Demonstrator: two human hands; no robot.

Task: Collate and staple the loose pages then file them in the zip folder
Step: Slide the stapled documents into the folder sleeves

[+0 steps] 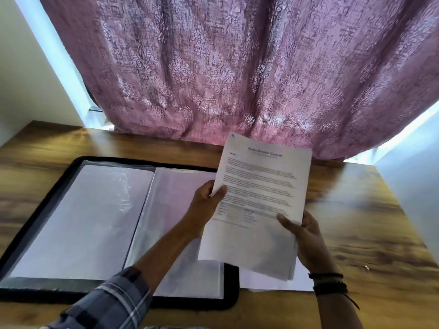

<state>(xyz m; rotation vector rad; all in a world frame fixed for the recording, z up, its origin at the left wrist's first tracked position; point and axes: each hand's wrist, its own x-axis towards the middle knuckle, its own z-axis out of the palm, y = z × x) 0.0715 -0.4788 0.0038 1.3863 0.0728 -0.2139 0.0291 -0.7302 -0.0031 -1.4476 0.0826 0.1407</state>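
I hold a stack of printed pages (259,198) up above the table, tilted towards me. My left hand (206,205) grips its left edge, thumb on the front. My right hand (306,236) grips the lower right edge, thumb on the printed side. The black zip folder (35,205) lies open flat on the table at the left, showing clear plastic sleeves (95,217) on both halves. More white sheets (273,282) lie on the table under the raised stack, beside the folder's right edge. No stapler is in view.
The wooden table (370,233) stretches to the right of the papers. A pink patterned curtain (237,67) hangs behind its far edge. White walls (23,79) stand at the left and right.
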